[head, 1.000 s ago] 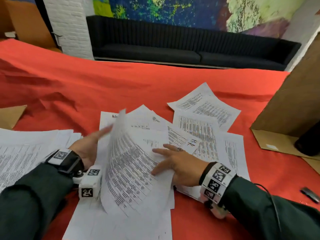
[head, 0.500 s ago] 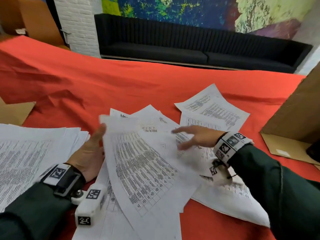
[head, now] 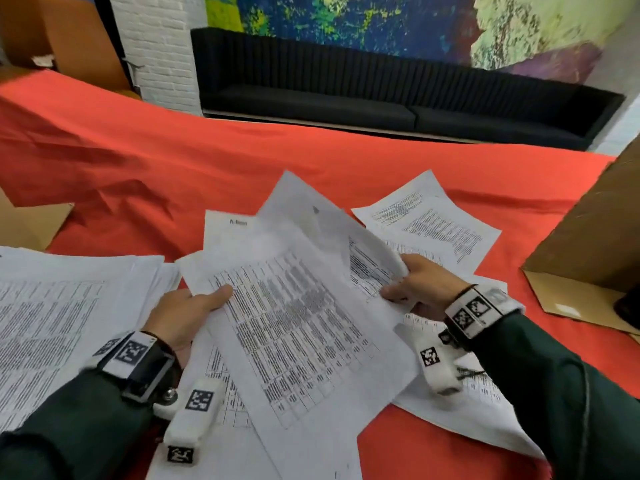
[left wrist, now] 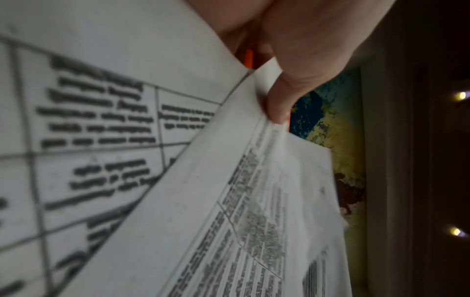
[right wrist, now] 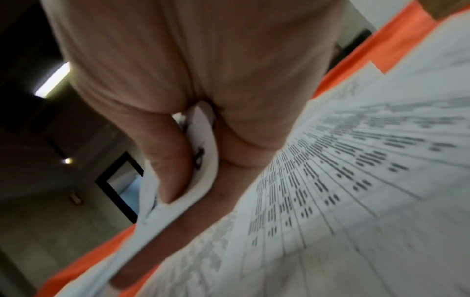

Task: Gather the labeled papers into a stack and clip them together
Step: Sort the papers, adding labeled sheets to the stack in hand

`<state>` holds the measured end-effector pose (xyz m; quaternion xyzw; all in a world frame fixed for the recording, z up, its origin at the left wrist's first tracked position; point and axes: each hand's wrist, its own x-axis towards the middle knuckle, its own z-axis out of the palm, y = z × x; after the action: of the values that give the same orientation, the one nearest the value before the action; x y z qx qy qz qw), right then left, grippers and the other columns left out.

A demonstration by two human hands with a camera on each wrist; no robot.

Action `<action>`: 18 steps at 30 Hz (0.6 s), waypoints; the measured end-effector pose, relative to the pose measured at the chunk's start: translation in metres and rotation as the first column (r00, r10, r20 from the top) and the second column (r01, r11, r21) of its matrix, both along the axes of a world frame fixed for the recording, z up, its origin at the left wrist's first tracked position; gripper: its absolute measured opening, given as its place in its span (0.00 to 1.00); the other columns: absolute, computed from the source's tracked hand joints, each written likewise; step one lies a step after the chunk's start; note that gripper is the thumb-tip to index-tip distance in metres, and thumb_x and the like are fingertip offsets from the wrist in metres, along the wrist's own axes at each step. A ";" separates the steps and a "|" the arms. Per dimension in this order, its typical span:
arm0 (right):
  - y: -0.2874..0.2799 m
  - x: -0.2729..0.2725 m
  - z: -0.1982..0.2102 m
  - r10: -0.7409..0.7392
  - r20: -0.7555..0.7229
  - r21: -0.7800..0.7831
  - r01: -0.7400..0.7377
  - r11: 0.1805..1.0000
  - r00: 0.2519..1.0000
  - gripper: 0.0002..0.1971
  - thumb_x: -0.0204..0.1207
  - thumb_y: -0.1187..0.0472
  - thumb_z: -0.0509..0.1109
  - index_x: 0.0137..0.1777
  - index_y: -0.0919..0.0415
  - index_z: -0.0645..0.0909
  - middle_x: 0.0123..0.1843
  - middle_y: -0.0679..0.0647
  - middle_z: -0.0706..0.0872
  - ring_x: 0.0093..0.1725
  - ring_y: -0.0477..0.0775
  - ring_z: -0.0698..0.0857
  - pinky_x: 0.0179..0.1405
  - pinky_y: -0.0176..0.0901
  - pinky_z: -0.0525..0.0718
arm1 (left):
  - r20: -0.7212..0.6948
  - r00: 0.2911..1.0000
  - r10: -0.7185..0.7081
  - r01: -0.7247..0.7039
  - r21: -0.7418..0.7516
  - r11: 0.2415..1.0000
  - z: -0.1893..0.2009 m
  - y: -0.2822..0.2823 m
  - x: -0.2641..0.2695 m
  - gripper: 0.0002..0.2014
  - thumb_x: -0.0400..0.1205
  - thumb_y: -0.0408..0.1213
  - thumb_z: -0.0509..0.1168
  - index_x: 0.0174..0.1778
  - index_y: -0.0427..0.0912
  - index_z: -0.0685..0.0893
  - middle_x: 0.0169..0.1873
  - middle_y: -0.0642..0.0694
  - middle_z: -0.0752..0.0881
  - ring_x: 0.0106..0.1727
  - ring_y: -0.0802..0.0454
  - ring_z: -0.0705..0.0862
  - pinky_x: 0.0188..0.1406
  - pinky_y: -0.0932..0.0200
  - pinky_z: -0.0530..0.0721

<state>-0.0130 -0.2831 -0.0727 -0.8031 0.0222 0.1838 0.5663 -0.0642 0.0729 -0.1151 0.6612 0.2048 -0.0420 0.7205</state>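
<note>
Papers [head: 304, 327] fanned over red-draped bench [head: 173, 168], lifted at centre. Left hand [head: 183, 313] pinching big sheet's near-left edge, thumb on top, grip closed on it. Right hand [head: 420, 287] clamping a curled sheet [head: 311, 216] between thumb and fingers; possibly more than one sheet there, wrist view too blurred to count. Side stack [head: 52, 323] lying left. Loose pages [head: 429, 220] farther right. Cardboard box [head: 588, 237] beyond, black sofa [head: 381, 95] at back.

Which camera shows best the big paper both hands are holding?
The head view: the whole sheet shows, held between left hand and right hand. The left wrist view shows only a blurry part by the thumb; the right wrist view shows a pinched edge.
</note>
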 end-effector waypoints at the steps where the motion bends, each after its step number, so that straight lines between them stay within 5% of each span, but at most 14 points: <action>1: -0.001 -0.009 0.000 0.038 -0.003 0.091 -0.038 0.995 0.999 0.18 0.71 0.81 0.71 0.59 0.70 0.83 0.51 0.71 0.88 0.52 0.72 0.88 0.61 0.74 0.84 | 0.037 0.999 -0.011 0.015 -0.104 0.994 0.003 -0.001 -0.001 0.12 0.82 0.37 0.73 0.58 0.33 0.90 0.49 0.38 0.95 0.50 0.42 0.95 0.50 0.49 0.92; 3: -0.001 -0.028 -0.001 0.134 -0.005 0.225 -0.130 0.966 0.991 0.21 0.67 0.80 0.72 0.61 0.72 0.83 0.54 0.75 0.85 0.54 0.75 0.84 0.60 0.81 0.77 | 0.114 0.993 -0.042 0.082 -0.373 0.924 0.001 0.003 -0.003 0.23 0.82 0.41 0.72 0.71 0.36 0.85 0.66 0.33 0.89 0.65 0.35 0.90 0.66 0.36 0.87; 5: 0.006 -0.046 -0.003 0.198 0.002 0.298 -0.189 0.936 0.980 0.23 0.64 0.80 0.72 0.62 0.75 0.83 0.57 0.78 0.82 0.57 0.76 0.82 0.61 0.87 0.74 | 0.168 0.985 -0.041 0.118 -0.482 0.868 -0.002 0.005 -0.003 0.37 0.72 0.48 0.82 0.76 0.40 0.83 0.73 0.33 0.84 0.74 0.31 0.83 0.77 0.27 0.77; 7: 0.020 -0.064 -0.002 0.273 -0.005 0.355 -0.254 0.900 0.962 0.24 0.65 0.81 0.72 0.63 0.73 0.83 0.59 0.74 0.85 0.58 0.69 0.87 0.61 0.72 0.85 | 0.201 0.979 -0.031 0.124 -0.469 0.875 -0.001 0.000 -0.003 0.42 0.66 0.49 0.85 0.77 0.40 0.83 0.74 0.32 0.83 0.74 0.31 0.82 0.77 0.25 0.76; 8: 0.028 -0.075 0.001 0.350 0.001 0.332 -0.331 0.883 0.937 0.23 0.69 0.81 0.72 0.65 0.70 0.83 0.61 0.71 0.86 0.58 0.64 0.89 0.61 0.62 0.88 | 0.205 0.978 -0.030 0.120 -0.444 0.888 0.000 -0.004 -0.003 0.42 0.67 0.48 0.85 0.77 0.39 0.82 0.74 0.31 0.83 0.74 0.30 0.82 0.75 0.24 0.77; 10: 0.044 -0.093 0.017 0.552 0.005 0.114 -0.549 0.828 0.834 0.20 0.73 0.70 0.80 0.64 0.63 0.82 0.65 0.62 0.86 0.57 0.35 0.88 0.66 0.39 0.84 | 0.203 0.979 0.003 0.084 -0.418 0.905 0.002 -0.007 0.000 0.33 0.73 0.41 0.79 0.74 0.36 0.83 0.67 0.31 0.87 0.63 0.33 0.89 0.60 0.29 0.89; 12: 0.043 -0.095 0.029 0.626 -0.057 -0.130 -0.627 0.768 0.778 0.30 0.61 0.51 0.89 0.59 0.50 0.77 0.65 0.40 0.80 0.50 0.14 0.81 0.68 0.26 0.75 | 0.211 0.976 0.058 0.020 -0.350 0.936 0.006 -0.006 0.002 0.25 0.76 0.34 0.72 0.71 0.33 0.84 0.58 0.33 0.91 0.47 0.42 0.94 0.43 0.43 0.95; 14: 0.025 -0.078 0.031 0.571 -0.032 -0.154 -0.569 0.808 0.820 0.25 0.69 0.60 0.84 0.65 0.52 0.81 0.65 0.33 0.85 0.59 0.24 0.84 0.71 0.39 0.81 | 0.218 0.970 0.109 -0.056 -0.235 0.970 0.010 0.003 0.004 0.15 0.80 0.31 0.71 0.62 0.32 0.87 0.44 0.38 0.95 0.36 0.48 0.94 0.33 0.52 0.93; 16: -0.005 -0.044 0.019 0.254 0.009 -0.283 -0.241 0.928 0.967 0.17 0.72 0.55 0.82 0.59 0.56 0.86 0.57 0.42 0.91 0.57 0.45 0.90 0.60 0.47 0.88 | 0.205 0.966 0.155 -0.141 -0.080 0.987 0.007 0.022 0.008 0.12 0.76 0.31 0.75 0.54 0.31 0.89 0.34 0.41 0.93 0.34 0.46 0.93 0.38 0.49 0.93; 17: -0.019 -0.029 0.018 0.081 0.053 -0.479 -0.046 0.877 0.995 0.19 0.71 0.47 0.83 0.54 0.58 0.84 0.51 0.48 0.90 0.50 0.49 0.89 0.51 0.45 0.88 | 0.189 0.970 0.153 -0.154 -0.009 0.988 0.004 0.031 0.010 0.16 0.72 0.32 0.78 0.54 0.30 0.89 0.38 0.39 0.94 0.41 0.42 0.93 0.50 0.42 0.92; 18: -0.031 -0.018 0.017 -0.035 0.072 -0.688 0.075 0.722 0.997 0.26 0.69 0.41 0.82 0.56 0.61 0.82 0.49 0.53 0.88 0.49 0.53 0.87 0.48 0.44 0.86 | 0.157 0.977 0.144 -0.154 0.055 0.987 0.001 0.037 0.010 0.17 0.71 0.31 0.79 0.55 0.31 0.90 0.43 0.36 0.94 0.49 0.37 0.93 0.61 0.34 0.88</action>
<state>-0.0307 -0.3139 -0.0558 -0.9596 0.0973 0.1240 0.2330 -0.0538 0.1099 -0.1140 0.6690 0.1994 0.0697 0.7126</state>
